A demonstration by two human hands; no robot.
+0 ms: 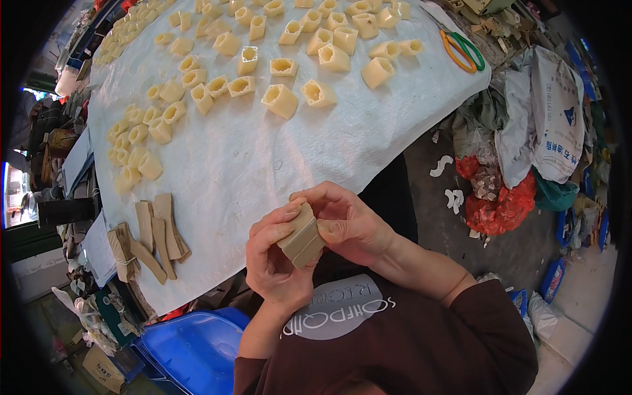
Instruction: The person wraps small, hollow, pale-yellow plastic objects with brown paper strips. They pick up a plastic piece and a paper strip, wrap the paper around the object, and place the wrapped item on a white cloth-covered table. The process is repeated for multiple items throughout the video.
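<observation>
Close to my body, near the front edge of the white-covered table, both hands grip a small tan block [303,238] with a lengthwise seam or groove. My left hand [270,260] wraps round it from the left, fingers over its top. From the right, my right hand [345,224] pinches its upper end between thumb and fingers. The block's underside is hidden by my palms. Several flat tan strips [161,240] lie at the sheet's left front corner, some tied in a bundle [122,251]. Many cream hollow block-shaped pieces [280,101] are spread over the far half of the table.
A white sheet [230,148] covers the table. Scissors [469,52] with orange and green handles lie at its far right corner. To the right on the floor are a red plastic bag [507,209] and a printed white sack [556,122]. A blue plastic seat-like object [194,349] stands front left.
</observation>
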